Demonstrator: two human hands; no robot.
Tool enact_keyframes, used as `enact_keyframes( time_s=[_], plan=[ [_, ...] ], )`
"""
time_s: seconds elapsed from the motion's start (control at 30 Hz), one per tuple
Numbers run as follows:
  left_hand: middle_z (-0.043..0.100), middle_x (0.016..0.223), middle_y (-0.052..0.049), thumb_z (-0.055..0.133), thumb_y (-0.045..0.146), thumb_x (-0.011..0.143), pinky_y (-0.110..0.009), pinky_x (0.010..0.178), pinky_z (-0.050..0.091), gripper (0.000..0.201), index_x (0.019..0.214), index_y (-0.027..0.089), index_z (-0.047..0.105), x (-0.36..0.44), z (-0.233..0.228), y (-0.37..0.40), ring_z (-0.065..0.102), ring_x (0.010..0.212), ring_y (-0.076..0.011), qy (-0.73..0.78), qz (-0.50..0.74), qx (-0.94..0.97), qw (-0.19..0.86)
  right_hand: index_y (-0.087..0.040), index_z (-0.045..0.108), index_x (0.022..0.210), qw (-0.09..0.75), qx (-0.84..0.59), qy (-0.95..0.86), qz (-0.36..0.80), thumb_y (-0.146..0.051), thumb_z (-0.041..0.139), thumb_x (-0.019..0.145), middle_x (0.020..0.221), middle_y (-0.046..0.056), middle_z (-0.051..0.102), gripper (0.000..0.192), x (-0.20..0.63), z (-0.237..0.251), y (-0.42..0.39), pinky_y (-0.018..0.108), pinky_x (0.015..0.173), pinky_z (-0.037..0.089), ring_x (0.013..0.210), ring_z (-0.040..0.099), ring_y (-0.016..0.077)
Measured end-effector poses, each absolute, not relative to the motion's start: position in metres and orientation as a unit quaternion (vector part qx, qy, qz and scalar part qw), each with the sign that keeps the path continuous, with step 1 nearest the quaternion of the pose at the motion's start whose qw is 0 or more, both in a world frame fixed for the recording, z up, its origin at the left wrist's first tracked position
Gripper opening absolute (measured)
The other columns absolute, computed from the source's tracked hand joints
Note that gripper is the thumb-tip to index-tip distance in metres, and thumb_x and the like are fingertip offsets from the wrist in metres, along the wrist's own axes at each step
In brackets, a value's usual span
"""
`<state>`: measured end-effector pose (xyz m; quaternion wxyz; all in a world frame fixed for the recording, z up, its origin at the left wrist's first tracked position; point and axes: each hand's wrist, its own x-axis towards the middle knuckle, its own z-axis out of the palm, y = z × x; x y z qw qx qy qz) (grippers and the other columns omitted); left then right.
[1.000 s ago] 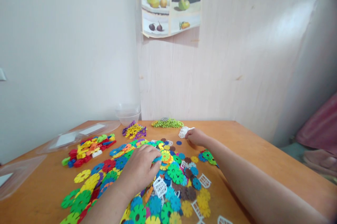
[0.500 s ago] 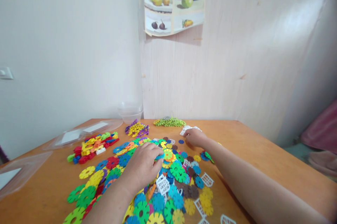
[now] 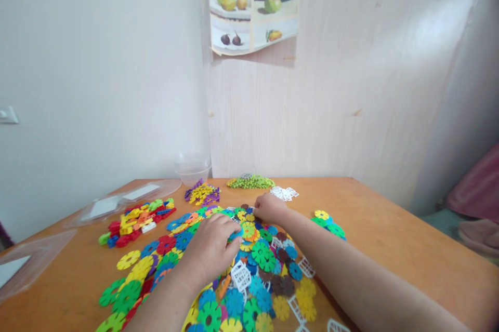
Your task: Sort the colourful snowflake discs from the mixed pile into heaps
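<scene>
A large heap of colourful notched plastic discs (image 3: pixel 263 255) spreads over the table in front of me. Over its middle is my left hand (image 3: pixel 218 238), with fingers curled and a blue notched disc (image 3: pixel 235 234) showing between thumb and fingers. My right hand (image 3: pixel 270 208) reaches to the far edge of the heap, its fingers drawn together and pointing down beside brown and yellow discs. What those fingertips hold, if anything, is hidden. Just beyond the right hand lies a small pile of white lattice pieces (image 3: pixel 284 194). Another white lattice piece (image 3: pixel 241 275) rests on the heap.
Mixed building bricks (image 3: pixel 134 221) lie at left. Behind are purple and yellow pieces (image 3: pixel 202 193), a green pile (image 3: pixel 251 182) and stacked clear tubs (image 3: pixel 193 168). A few discs (image 3: pixel 329 225) sit right of my arm. Clear lids (image 3: pixel 128 197) lie along the left edge.
My right hand has moved left and nearer, from the white lattice pile to the heap's far edge, uncovering that pile. My left hand stays almost still.
</scene>
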<state>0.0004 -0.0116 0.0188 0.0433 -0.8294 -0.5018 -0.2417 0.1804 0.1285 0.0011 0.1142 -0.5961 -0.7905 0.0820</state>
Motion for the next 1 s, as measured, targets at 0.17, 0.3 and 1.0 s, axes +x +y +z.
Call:
enact_keyframes(
  time_s=[0.17, 0.3, 1.0],
  plan=[
    [0.066, 0.091, -0.004, 0.057, 0.025, 0.086, -0.036, 0.085, 0.043, 0.014, 0.093, 0.026, 0.069, 0.000, 0.020, -0.013, 0.057, 0.094, -0.0226, -0.506, -0.238, -0.828, 0.041, -0.019, 0.072, 0.087, 0.143, -0.609, -0.771, 0.118, -0.027, 0.067, 0.068, 0.091, 0.009, 0.074, 0.021, 0.176, 0.001, 0.130, 0.025, 0.063, 0.044, 0.085, 0.066, 0.0227],
    [0.066, 0.091, -0.004, 0.058, 0.023, 0.084, -0.035, 0.084, 0.043, 0.014, 0.093, 0.025, 0.068, -0.001, 0.019, -0.013, 0.056, 0.094, -0.0223, -0.505, -0.241, -0.828, 0.038, -0.018, 0.069, 0.077, 0.187, -0.609, -0.753, 0.163, -0.021, 0.064, 0.069, 0.079, 0.005, 0.072, 0.010, 0.184, -0.002, 0.138, 0.021, 0.056, 0.040, 0.074, 0.065, 0.0174],
    [0.065, 0.086, -0.003, 0.055, 0.019, 0.081, -0.033, 0.078, 0.041, 0.013, 0.086, 0.023, 0.067, -0.001, 0.018, -0.009, 0.056, 0.091, -0.0220, -0.497, -0.234, -0.835, 0.033, -0.017, 0.060, 0.078, 0.359, -0.582, -0.637, 0.356, -0.018, 0.059, 0.076, 0.062, 0.000, 0.061, 0.003, 0.252, 0.003, 0.124, 0.020, 0.049, 0.040, 0.057, 0.057, 0.0111]
  ],
)
